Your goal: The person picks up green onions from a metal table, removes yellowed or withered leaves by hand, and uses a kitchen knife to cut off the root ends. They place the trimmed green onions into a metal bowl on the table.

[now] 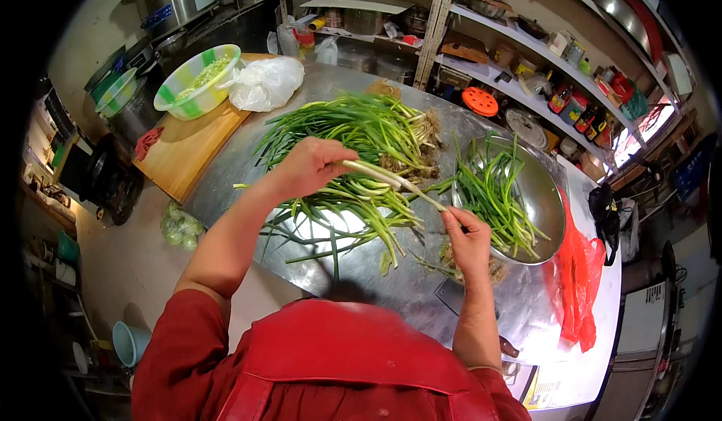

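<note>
Both my hands hold a green onion (381, 174) stretched between them above the steel table. My left hand (318, 164) pinches it at the left, near the white stalk. The fingers of my right hand (467, 235) grip its thin outer end. Under and beyond my left hand lies a large heap of green onions (344, 122), with dirty roots (426, 130) pointing right. Just past my right hand stands a steel bowl (544, 212) with green onions (491, 189) in it. Root trimmings (493, 271) lie beside my right wrist.
A cleaver (451, 297) lies partly under my right forearm. A red plastic bag (581, 291) is right of the bowl. At the far left, a wooden board (197, 150) bears a striped basin (163, 102) of chopped vegetable and a white plastic bag (268, 82). Shelves (524, 37) stand behind.
</note>
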`<state>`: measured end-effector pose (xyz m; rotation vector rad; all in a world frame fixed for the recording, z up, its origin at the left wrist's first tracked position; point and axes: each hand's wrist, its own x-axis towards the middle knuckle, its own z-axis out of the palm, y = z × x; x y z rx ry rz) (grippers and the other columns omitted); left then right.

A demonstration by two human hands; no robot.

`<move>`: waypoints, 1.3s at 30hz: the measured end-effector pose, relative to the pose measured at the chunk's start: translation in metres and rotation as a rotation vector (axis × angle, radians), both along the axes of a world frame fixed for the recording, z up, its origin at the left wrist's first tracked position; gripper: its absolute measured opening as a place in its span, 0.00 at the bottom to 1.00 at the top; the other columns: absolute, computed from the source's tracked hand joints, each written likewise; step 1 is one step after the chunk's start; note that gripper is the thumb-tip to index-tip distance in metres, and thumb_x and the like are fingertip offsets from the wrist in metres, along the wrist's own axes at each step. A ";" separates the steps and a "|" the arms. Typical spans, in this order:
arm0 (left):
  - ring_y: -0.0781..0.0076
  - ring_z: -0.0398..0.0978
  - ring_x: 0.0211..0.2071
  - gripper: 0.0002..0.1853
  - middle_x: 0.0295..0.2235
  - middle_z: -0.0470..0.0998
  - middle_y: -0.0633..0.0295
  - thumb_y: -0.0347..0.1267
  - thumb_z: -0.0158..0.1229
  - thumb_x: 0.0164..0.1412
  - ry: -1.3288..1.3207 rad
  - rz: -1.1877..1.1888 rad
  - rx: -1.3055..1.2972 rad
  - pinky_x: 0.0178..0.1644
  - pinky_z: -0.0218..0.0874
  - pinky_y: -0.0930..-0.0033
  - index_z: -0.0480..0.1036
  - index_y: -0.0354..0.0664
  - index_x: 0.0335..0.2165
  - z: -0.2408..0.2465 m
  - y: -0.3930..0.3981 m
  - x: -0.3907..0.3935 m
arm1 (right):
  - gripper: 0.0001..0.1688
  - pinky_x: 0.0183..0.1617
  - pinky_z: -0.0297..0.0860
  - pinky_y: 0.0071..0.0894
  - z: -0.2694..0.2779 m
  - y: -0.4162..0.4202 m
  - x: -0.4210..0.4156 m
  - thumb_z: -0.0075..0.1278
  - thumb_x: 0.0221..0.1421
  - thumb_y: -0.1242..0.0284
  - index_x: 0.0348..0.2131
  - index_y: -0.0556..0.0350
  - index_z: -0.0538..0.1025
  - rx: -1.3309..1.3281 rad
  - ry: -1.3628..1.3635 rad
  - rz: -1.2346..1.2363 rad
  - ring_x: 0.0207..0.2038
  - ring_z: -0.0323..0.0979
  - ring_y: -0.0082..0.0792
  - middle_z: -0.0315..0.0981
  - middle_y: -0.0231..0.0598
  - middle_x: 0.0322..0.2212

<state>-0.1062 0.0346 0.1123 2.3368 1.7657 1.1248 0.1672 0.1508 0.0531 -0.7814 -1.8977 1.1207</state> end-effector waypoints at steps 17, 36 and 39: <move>0.85 0.51 0.16 0.08 0.15 0.55 0.73 0.33 0.45 0.58 -1.270 0.049 0.301 0.19 0.46 0.82 0.62 0.43 0.25 0.053 -0.018 -0.162 | 0.20 0.45 0.61 0.38 -0.096 -0.051 -0.027 0.50 0.41 0.74 0.38 0.62 0.68 0.366 -0.564 -0.174 0.40 0.63 0.52 0.65 0.52 0.39; 0.87 0.56 0.15 0.09 0.15 0.63 0.70 0.31 0.47 0.56 -0.342 0.576 0.183 0.17 0.46 0.80 0.71 0.39 0.32 0.030 -0.083 -0.112 | 0.05 0.31 0.64 0.33 -0.056 -0.042 -0.070 0.48 0.44 0.77 0.25 0.62 0.72 0.425 -0.449 -0.168 0.27 0.67 0.42 0.68 0.46 0.24; 0.82 0.60 0.17 0.09 0.15 0.64 0.66 0.26 0.46 0.53 -0.515 0.429 -0.153 0.19 0.51 0.77 0.70 0.36 0.33 0.016 -0.068 -0.082 | 0.06 0.27 0.62 0.25 -0.011 -0.045 -0.066 0.48 0.46 0.77 0.28 0.62 0.73 0.325 -0.294 -0.022 0.23 0.66 0.33 0.67 0.42 0.22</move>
